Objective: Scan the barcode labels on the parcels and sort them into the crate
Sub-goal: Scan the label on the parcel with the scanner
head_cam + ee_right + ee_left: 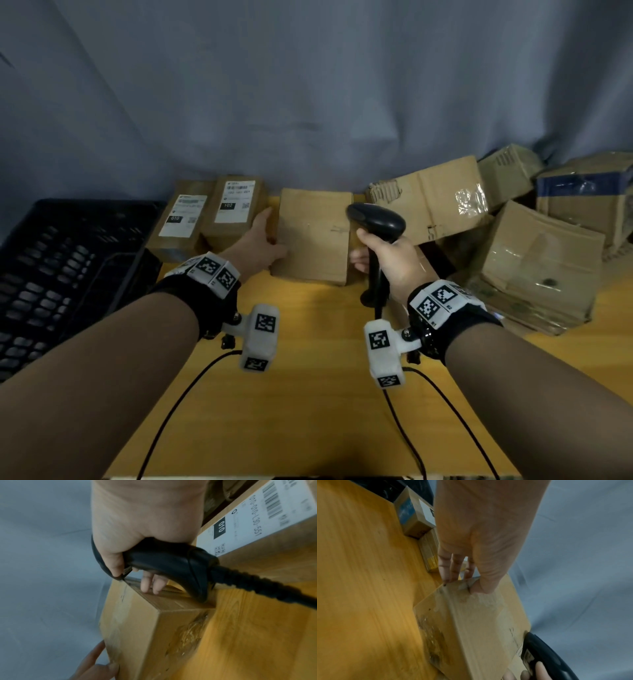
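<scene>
A plain brown parcel (313, 236) sits mid-table with no label on its upper face. My left hand (265, 236) grips its left edge; in the left wrist view the thumb (485, 586) lies on top of the parcel (479, 622) and the fingers (453, 568) curl down its side. My right hand (387, 260) grips the handle of a black barcode scanner (375, 219), whose head hangs over the parcel's right edge. In the right wrist view two free fingers (149, 585) of my right hand touch the parcel's (137, 628) right side beside the scanner (171, 563). A black crate (61, 267) stands at the left.
Two labelled parcels (180, 222) (234, 205) lie between the crate and the held parcel. A pile of worn cardboard boxes (534, 246) fills the right side, one with a 010 label (257, 520). The yellow table (308, 394) runs toward me. A grey curtain hangs behind.
</scene>
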The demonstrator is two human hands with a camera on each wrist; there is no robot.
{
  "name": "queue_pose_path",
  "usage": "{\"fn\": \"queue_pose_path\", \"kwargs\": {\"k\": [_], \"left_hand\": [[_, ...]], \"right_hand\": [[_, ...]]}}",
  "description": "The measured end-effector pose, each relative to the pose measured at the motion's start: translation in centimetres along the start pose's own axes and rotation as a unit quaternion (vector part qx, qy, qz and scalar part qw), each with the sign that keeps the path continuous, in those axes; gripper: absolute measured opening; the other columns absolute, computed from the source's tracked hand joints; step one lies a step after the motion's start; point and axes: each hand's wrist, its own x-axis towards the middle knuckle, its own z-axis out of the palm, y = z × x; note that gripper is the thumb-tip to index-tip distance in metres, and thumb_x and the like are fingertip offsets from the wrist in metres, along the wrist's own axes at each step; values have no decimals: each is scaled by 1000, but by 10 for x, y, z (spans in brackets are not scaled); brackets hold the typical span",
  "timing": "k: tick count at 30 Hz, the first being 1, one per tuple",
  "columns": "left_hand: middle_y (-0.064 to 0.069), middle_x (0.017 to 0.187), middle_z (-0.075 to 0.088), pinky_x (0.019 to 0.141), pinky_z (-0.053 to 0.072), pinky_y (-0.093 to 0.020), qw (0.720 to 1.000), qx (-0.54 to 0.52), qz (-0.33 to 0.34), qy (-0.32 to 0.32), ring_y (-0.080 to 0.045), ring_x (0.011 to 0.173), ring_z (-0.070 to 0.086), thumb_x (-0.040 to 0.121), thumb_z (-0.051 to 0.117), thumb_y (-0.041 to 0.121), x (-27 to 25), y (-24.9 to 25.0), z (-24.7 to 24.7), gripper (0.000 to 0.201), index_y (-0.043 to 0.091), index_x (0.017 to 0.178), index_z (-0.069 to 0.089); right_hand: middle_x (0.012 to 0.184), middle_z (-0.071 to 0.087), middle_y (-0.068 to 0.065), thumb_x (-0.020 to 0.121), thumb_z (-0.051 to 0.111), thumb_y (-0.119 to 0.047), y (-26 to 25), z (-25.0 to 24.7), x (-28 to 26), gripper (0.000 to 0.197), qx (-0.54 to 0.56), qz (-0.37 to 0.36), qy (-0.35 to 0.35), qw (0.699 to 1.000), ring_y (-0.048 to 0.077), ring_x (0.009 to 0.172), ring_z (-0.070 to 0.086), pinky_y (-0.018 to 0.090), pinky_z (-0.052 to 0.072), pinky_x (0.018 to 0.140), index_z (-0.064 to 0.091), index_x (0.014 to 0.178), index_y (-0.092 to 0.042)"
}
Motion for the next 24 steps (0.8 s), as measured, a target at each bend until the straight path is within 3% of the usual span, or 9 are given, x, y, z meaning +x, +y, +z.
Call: {"fn": "queue_pose_path", "kwargs": {"k": [5,8,10,13,15,17,19,21,24], "left_hand": [[-22,134,46,74,57,-38,995,65,-5,-70,-39,109,58,81,69,1,-15,-4,-3,112,29,151,-13],[-13,142,41,91,52,-42,991,97,31,-84,-32,120,51,74,73,-1,-20,-6,-2,116,28,153,-7],[-11,143,40,101,45,-47,989,116,37,-85,-29,125,46,75,71,4,-21,-7,-2,106,28,153,2],[-8,127,51,90,50,-42,997,-8,7,-78,-24,108,54,86,66,14,-25,-5,4,77,20,147,20],[-4,127,50,84,49,-41,993,-88,-31,-67,-21,107,53,90,63,36,-30,0,8,64,17,141,30],[-3,123,49,81,48,-38,995,-73,-31,-60,-19,103,53,89,56,52,-33,-1,11,62,13,133,36],[-5,117,55,84,51,-38,999,-13,-5,-44,-19,99,57,90,59,48,-33,-9,13,51,11,121,42],[-11,119,61,91,51,-40,996,63,21,-52,-23,102,60,91,62,32,-32,-20,15,34,11,113,48],[-10,131,55,89,52,-42,989,127,2,-82,-28,111,58,94,58,29,-31,-32,14,45,9,132,45]], "right_hand": [[94,70,7,88,70,-21,2,6,-14,12,33,-51,56,997,19,75,70,28,60,72,61,93,-16],[101,70,7,87,71,-26,-6,8,-18,19,37,-48,73,995,21,87,71,30,59,77,61,101,-17],[100,70,8,86,71,-29,-12,7,-21,27,18,-35,76,996,22,92,69,33,58,80,62,107,-14],[93,68,7,86,71,-29,-15,2,-31,17,-4,-7,73,997,23,86,69,36,59,79,60,94,-18],[85,69,10,86,72,-21,-11,-1,-39,13,-30,14,54,998,22,73,68,32,58,70,61,91,-14],[74,66,12,86,70,-10,-1,-2,-46,11,-94,22,32,995,19,58,63,27,55,57,62,92,-5],[72,66,16,84,70,-3,14,0,-51,15,-155,29,9,987,23,56,61,31,55,59,63,96,2],[79,69,19,78,72,-1,29,5,-52,22,-213,27,-7,977,29,64,66,40,58,72,65,99,2],[85,71,16,71,73,-6,41,9,-50,19,-248,13,7,969,34,79,70,50,57,81,65,87,-12]]}}
